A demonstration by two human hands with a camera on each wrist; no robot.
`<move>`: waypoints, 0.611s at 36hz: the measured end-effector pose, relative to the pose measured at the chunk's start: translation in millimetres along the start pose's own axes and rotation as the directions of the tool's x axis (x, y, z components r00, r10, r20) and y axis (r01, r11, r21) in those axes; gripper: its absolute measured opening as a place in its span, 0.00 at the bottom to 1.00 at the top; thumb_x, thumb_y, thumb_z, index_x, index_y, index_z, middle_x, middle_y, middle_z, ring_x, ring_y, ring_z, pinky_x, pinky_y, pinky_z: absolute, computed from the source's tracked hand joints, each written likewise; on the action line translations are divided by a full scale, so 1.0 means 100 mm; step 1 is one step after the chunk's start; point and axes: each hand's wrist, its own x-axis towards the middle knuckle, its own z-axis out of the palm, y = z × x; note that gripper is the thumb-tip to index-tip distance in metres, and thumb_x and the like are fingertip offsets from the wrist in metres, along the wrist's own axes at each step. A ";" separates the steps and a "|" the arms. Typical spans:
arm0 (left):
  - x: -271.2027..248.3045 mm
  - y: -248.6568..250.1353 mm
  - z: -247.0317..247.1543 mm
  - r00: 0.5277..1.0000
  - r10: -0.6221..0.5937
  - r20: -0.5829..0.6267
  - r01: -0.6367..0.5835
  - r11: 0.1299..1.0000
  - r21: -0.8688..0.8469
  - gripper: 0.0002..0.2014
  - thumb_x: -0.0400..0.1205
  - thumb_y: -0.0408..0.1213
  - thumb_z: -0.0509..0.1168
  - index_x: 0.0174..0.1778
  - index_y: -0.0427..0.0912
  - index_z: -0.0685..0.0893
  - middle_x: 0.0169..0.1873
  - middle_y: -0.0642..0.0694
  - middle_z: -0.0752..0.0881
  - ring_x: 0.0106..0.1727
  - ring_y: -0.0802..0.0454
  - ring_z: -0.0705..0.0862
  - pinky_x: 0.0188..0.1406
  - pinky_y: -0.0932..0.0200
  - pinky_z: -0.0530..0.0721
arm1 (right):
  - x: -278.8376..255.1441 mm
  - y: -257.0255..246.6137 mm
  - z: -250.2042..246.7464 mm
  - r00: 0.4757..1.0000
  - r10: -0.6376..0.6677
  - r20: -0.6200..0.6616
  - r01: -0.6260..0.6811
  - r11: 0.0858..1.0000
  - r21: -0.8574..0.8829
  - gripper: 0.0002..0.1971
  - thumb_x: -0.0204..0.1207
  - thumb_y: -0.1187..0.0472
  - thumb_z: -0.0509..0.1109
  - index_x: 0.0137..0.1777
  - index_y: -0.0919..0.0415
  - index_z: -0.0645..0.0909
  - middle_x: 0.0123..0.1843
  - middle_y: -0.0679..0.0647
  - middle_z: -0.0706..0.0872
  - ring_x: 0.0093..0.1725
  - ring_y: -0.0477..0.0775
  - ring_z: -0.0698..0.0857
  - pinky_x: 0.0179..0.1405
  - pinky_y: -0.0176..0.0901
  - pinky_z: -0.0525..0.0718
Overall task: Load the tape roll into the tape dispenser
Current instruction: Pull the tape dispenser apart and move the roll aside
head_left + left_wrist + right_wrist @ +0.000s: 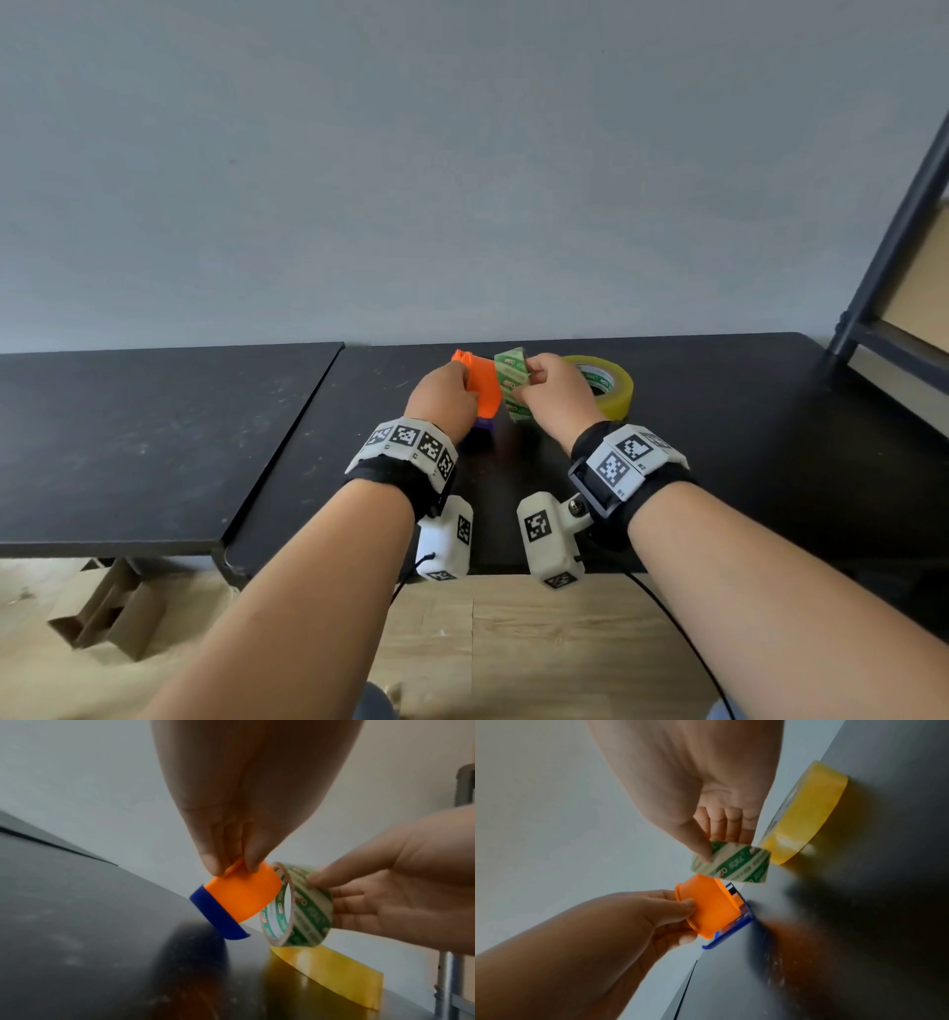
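Note:
My left hand [445, 393] pinches the orange tape dispenser [485, 386] by its rim and holds it above the black table [719, 411]. The dispenser [244, 895] has an orange drum and a blue blade end [218, 915] that points down. My right hand [552, 393] grips a green-and-white printed tape roll [512, 383] just right of the dispenser. The roll [298, 904] stands on edge with its open core facing the orange drum, almost touching it. In the right wrist view my thumb lies on the roll [731, 862], above the dispenser [712, 905].
A larger yellow tape roll [608, 383] lies flat on the table right behind my right hand. A second black table [128, 442] adjoins on the left. A dark metal shelf frame [893, 267] stands at the far right. Cardboard [110, 611] lies on the floor below.

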 end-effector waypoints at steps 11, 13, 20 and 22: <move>-0.01 0.24 0.11 0.980 0.157 -0.126 -0.148 0.986 0.081 0.10 0.84 0.35 0.57 0.53 0.38 0.84 0.51 0.38 0.87 0.52 0.38 0.85 0.42 0.56 0.75 | -0.11 -0.05 -0.38 0.971 -0.095 -0.220 0.098 0.995 0.002 0.10 0.75 0.65 0.66 0.54 0.59 0.85 0.48 0.54 0.90 0.52 0.58 0.87 0.57 0.55 0.84; -0.02 0.26 0.16 0.975 0.180 -0.128 -0.166 0.980 0.110 0.10 0.84 0.36 0.58 0.49 0.41 0.85 0.50 0.39 0.86 0.50 0.39 0.85 0.41 0.57 0.75 | -0.11 0.01 -0.48 0.962 -0.109 -0.249 0.089 0.992 -0.088 0.14 0.75 0.65 0.66 0.59 0.59 0.84 0.56 0.55 0.90 0.57 0.58 0.86 0.60 0.54 0.83; 0.04 0.52 0.29 0.995 -0.061 0.085 0.040 0.972 0.231 0.11 0.78 0.30 0.59 0.50 0.39 0.86 0.60 0.39 0.87 0.63 0.42 0.84 0.65 0.52 0.82 | -0.17 0.32 -0.82 0.932 -0.147 -0.330 -0.003 0.911 -0.413 0.15 0.72 0.69 0.65 0.56 0.64 0.87 0.55 0.60 0.88 0.57 0.63 0.85 0.54 0.51 0.82; 0.06 0.55 0.32 0.993 -0.052 0.102 0.019 0.952 0.306 0.14 0.77 0.30 0.59 0.56 0.39 0.85 0.61 0.39 0.85 0.66 0.43 0.82 0.67 0.51 0.81 | -0.20 0.39 -0.91 0.940 -0.119 -0.320 -0.063 0.861 -0.505 0.15 0.74 0.70 0.64 0.57 0.66 0.87 0.57 0.62 0.88 0.59 0.64 0.84 0.58 0.52 0.80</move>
